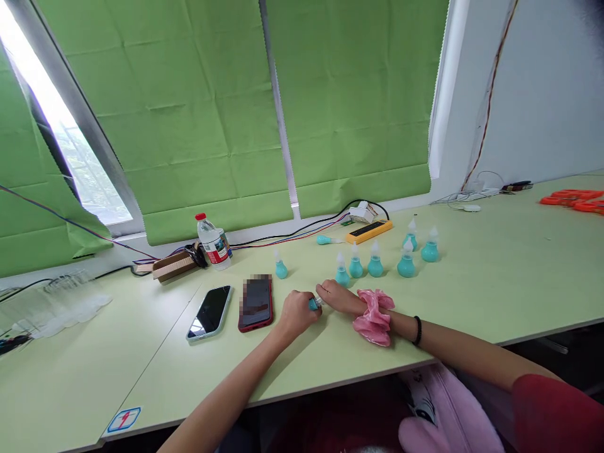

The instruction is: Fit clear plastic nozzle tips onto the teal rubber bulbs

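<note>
My left hand (300, 311) is closed around a small nasal aspirator (314, 304), whose teal bulb shows between the fingers. Its clear tip points toward my right hand (336, 296), whose fingers are pinched together at that tip; they partly hide it. A pink scrunchie (374, 318) and a black bracelet (418, 331) sit on my right arm. Behind the hands, several more aspirators stand upright with teal bulbs and clear tips, among them a front one (342, 277) and a rightmost one (430, 251). Another upright aspirator (281, 268) stands apart to the left.
Left of my hands lie a red-cased phone (256, 303) and a pale-cased phone (210, 313). Farther back are a water bottle (213, 244), a cardboard tray (173, 267), a yellow power strip (369, 231) and a lying aspirator (324, 240). Orange scissors-like handles (573, 199) lie far right.
</note>
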The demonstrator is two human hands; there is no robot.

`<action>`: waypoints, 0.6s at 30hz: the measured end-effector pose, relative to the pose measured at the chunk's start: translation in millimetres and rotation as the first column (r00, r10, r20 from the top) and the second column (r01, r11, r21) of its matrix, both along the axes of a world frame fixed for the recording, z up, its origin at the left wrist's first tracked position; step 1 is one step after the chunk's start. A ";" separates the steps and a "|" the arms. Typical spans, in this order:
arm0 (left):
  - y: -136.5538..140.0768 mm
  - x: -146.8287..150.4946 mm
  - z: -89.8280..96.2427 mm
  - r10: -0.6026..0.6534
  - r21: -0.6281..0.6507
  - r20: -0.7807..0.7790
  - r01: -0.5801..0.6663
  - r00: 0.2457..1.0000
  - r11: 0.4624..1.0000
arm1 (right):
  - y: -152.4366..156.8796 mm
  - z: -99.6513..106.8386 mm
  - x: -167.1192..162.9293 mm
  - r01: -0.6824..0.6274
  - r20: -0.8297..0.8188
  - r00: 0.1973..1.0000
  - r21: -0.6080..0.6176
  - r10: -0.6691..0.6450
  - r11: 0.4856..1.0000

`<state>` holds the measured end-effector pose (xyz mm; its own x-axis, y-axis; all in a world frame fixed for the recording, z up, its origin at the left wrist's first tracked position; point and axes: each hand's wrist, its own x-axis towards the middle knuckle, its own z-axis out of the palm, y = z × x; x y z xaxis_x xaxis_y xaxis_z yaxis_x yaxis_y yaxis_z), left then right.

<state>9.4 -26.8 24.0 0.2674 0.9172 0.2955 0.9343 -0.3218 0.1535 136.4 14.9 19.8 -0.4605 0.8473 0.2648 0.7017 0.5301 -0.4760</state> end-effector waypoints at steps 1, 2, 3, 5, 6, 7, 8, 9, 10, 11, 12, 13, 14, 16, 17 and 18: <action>-0.9 0.7 0.9 0.016 0.006 -0.033 -0.015 0.999 1.000 | 0.8 0.0 0.3 0.004 -0.022 1.000 -0.025 -0.004 1.000; -1.8 1.5 2.0 0.029 0.013 -0.063 -0.028 0.998 1.000 | 1.4 0.1 0.6 0.006 -0.049 0.999 -0.047 -0.009 0.999; -2.7 2.3 2.9 0.041 0.020 -0.089 -0.039 0.995 0.999 | 1.8 0.2 1.0 0.004 -0.078 0.997 -0.070 -0.010 0.998; -4.3 3.9 4.2 0.057 0.025 -0.131 -0.054 0.990 0.998 | 2.1 0.2 2.0 -0.025 -0.147 0.989 -0.168 0.000 0.985; -4.9 4.5 4.4 0.060 0.025 -0.147 -0.056 0.987 0.998 | 2.0 0.1 2.6 -0.050 -0.177 0.984 -0.233 0.008 0.971; -5.5 5.0 4.4 0.059 0.024 -0.159 -0.056 0.986 0.998 | 1.7 -0.1 3.2 -0.076 -0.199 0.980 -0.303 0.015 0.950; -6.1 5.4 4.4 0.057 0.027 -0.166 -0.054 0.984 0.998 | 1.1 -0.2 3.7 -0.099 -0.212 0.977 -0.361 0.022 0.927; -6.8 5.6 4.4 0.053 0.035 -0.170 -0.048 0.984 0.998 | 0.2 -0.2 4.2 -0.122 -0.222 0.974 -0.412 0.030 0.903; -7.4 5.8 4.5 0.048 0.045 -0.175 -0.040 0.983 0.998 | -0.8 0.0 4.7 -0.141 -0.235 0.971 -0.454 0.034 0.880; -8.1 6.0 4.7 0.043 0.055 -0.181 -0.034 0.983 0.998 | -2.1 0.4 5.2 -0.155 -0.251 0.967 -0.491 0.031 0.857; -8.9 6.2 5.1 0.040 0.064 -0.189 -0.028 0.981 0.998 | -3.5 1.1 5.7 -0.168 -0.272 0.962 -0.528 0.022 0.833; -9.7 6.4 5.5 0.038 0.072 -0.198 -0.024 0.979 0.997 | -5.0 2.0 6.2 -0.176 -0.292 0.956 -0.555 0.008 0.813; -10.5 6.6 5.9 0.034 0.080 -0.210 -0.017 0.977 0.997 | -6.4 3.3 6.7 -0.179 -0.307 0.952 -0.573 -0.007 0.800; -12.0 7.1 6.1 0.013 0.096 -0.231 0.009 0.973 0.995 | -8.9 6.3 7.7 -0.165 -0.316 0.948 -0.575 -0.031 0.801; -12.7 7.4 5.9 -0.001 0.108 -0.238 0.027 0.971 0.994 | -9.9 8.0 8.2 -0.158 -0.316 0.948 -0.568 -0.037 0.808; -13.3 7.7 5.5 -0.017 0.121 -0.242 0.047 0.970 0.992 | -10.8 9.8 8.7 -0.152 -0.317 0.948 -0.558 -0.040 0.815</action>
